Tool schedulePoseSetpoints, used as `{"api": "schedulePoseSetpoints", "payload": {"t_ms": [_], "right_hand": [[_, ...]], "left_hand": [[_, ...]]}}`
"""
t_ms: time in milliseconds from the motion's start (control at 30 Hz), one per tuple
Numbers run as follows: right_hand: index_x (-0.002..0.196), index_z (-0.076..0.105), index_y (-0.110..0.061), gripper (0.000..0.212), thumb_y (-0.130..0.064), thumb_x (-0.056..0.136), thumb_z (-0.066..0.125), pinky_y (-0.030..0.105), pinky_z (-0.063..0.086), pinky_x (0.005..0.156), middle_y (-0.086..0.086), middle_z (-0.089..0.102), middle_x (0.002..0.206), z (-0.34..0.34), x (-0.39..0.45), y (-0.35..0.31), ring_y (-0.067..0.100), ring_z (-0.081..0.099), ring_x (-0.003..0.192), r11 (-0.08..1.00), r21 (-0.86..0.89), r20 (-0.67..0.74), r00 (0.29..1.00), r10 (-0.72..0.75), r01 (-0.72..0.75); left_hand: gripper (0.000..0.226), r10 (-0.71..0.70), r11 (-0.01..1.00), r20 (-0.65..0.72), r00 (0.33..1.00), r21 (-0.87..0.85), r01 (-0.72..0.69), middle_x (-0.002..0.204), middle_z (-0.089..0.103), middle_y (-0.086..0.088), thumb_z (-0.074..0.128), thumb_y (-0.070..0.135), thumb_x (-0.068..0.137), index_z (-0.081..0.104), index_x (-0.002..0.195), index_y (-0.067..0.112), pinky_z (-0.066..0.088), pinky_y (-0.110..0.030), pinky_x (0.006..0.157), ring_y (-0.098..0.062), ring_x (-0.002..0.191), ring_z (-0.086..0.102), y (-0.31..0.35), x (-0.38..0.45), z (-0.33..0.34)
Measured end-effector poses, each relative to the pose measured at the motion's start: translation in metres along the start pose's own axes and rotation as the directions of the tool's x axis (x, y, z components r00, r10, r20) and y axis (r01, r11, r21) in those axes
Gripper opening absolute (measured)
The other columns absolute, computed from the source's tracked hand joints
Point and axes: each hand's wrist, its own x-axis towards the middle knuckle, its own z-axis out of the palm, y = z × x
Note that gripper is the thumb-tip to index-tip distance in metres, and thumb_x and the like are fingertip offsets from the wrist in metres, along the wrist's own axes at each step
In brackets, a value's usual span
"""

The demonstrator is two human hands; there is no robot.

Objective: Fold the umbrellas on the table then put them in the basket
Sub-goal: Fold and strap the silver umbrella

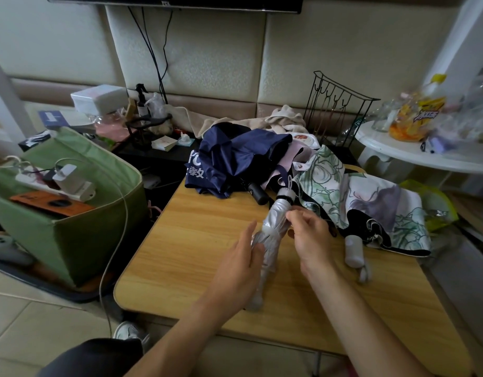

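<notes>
The fingers (296, 217) of the right hand (312, 238) are pinched together on a fold or strap at the side of the silver umbrella (273, 229), about halfway along it. The left hand (241, 263) wraps its lower part, thumb raised and fingers curled round the fabric. The silver umbrella is collapsed into a slim, shiny, creased bundle, lying slantwise over the middle of the wooden table (180, 254), its pale handle end near the table's front edge and its black-and-white cap with a small cord loop pointing away from the person.

Beyond it lies a navy umbrella (234, 159), loose and rumpled, with white lettering on its canopy and a black handle (258, 193) poking out toward the silver cap. To the right sprawls a floral umbrella (370, 202), white with green and purple print and a black underside, unfolded and crumpled, its pale grey handle (353, 251) resting on the table just beside the right wrist.

Left of the table, on the floor, stands a green fabric basket (93, 235), with a power strip and charger lying across its top.
</notes>
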Motion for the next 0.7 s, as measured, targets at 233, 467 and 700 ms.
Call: {"api": "schedulePoseSetpoints", "payload": {"t_ms": [233,467,700], "right_hand": [[0.091,0.068,-0.002,0.030,-0.031,0.096,0.065,0.037,0.051,0.078,0.005,0.071,0.088,0.002,-0.003,0.001,0.022,0.065,0.088,0.989,0.054,0.111,0.985,0.132,-0.139],[0.111,0.073,-0.022,0.045,-0.059,0.084,0.077,0.035,0.059,0.074,0.004,0.079,0.101,-0.005,-0.009,-0.008,0.020,0.077,0.088,0.948,-0.052,0.256,0.913,0.318,-0.315],[0.113,0.068,-0.008,0.029,-0.034,0.102,0.062,0.045,0.060,0.088,0.014,0.078,0.107,-0.003,-0.017,-0.017,0.033,0.076,0.100,0.955,0.149,0.321,0.926,0.198,-0.256]], "left_hand": [[0.057,0.052,0.996,-0.040,0.998,0.081,-0.049,0.122,0.049,0.021,0.048,0.042,0.105,0.028,0.159,0.038,0.055,-0.026,0.093,0.001,0.107,0.057,-0.002,-0.006,0.001],[0.062,0.098,0.973,0.008,0.995,0.211,-0.097,0.125,0.043,0.017,0.039,0.055,0.104,0.022,0.161,0.037,0.047,-0.020,0.090,0.002,0.106,0.050,0.005,-0.013,0.000],[0.058,-0.141,0.990,0.016,0.990,-0.015,0.141,0.096,0.069,0.007,0.031,0.077,0.092,0.059,0.109,0.030,0.051,-0.023,0.077,0.002,0.083,0.062,0.004,-0.004,-0.006]]}}
